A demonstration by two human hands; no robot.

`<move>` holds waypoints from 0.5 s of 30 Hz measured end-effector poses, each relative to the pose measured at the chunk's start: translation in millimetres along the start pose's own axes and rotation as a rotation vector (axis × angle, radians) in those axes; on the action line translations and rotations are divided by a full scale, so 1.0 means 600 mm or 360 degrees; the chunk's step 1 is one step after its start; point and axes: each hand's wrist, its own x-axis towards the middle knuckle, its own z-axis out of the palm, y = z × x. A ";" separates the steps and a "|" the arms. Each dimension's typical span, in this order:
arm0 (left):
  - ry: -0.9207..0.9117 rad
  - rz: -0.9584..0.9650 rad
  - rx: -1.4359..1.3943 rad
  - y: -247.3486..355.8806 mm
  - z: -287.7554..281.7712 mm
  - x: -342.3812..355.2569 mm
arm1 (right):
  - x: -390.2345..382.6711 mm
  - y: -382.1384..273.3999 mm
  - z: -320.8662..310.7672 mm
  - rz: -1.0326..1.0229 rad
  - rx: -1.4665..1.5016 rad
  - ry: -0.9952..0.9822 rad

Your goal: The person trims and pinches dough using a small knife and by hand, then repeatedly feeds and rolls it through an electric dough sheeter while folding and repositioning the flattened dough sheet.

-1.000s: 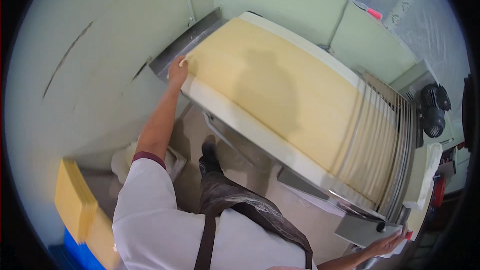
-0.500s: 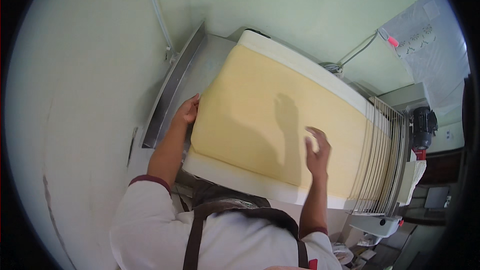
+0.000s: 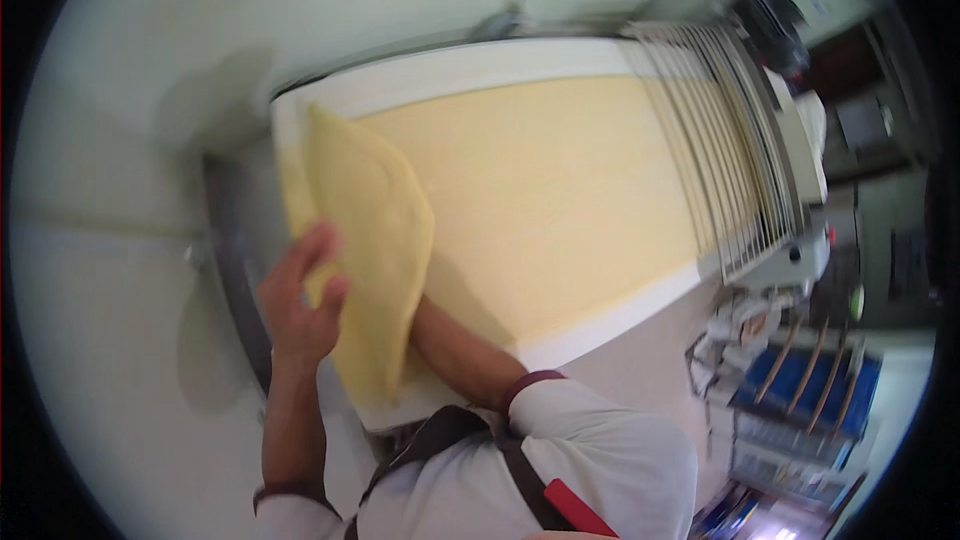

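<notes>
A wide sheet of yellow dough [image 3: 540, 190] lies along the white belt [image 3: 470, 68] of a dough sheeter. Its left end is raised as a curved flap [image 3: 375, 210] that stands over the rest of the sheet. My left hand [image 3: 305, 300] is by the outer side of this flap, thumb and fingers apart, slightly blurred, holding nothing that I can see. From the lower right my right forearm [image 3: 465, 355] reaches behind the flap, and the dough hides that hand and its fingers.
A metal wire guard [image 3: 715, 140] spans the belt's right end, with a dark motor [image 3: 770, 25] beyond it. A metal tray edge [image 3: 235, 260] borders the left end near the wall. At the lower right is a rack with blue trays [image 3: 810, 390].
The dough's left end has come up off the belt and bent over toward the right. My right hand has gone from above the sheet to behind the flap. The view has turned.
</notes>
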 end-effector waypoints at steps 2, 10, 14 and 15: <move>0.0007 0.0128 0.0317 -0.024 0.069 0.024 | -0.028 -0.013 0.011 0.0179 0.0269 -0.0043; -0.0029 0.0136 0.0518 0.082 0.313 0.108 | -0.115 -0.192 -0.142 0.0105 0.0484 0.0117; 0.0016 0.0231 0.0510 0.192 0.451 0.166 | -0.169 -0.343 -0.242 -0.0015 0.0460 0.0151; 0.0003 0.0294 0.0505 0.218 0.496 0.183 | -0.182 -0.384 -0.266 -0.0053 0.0443 0.0147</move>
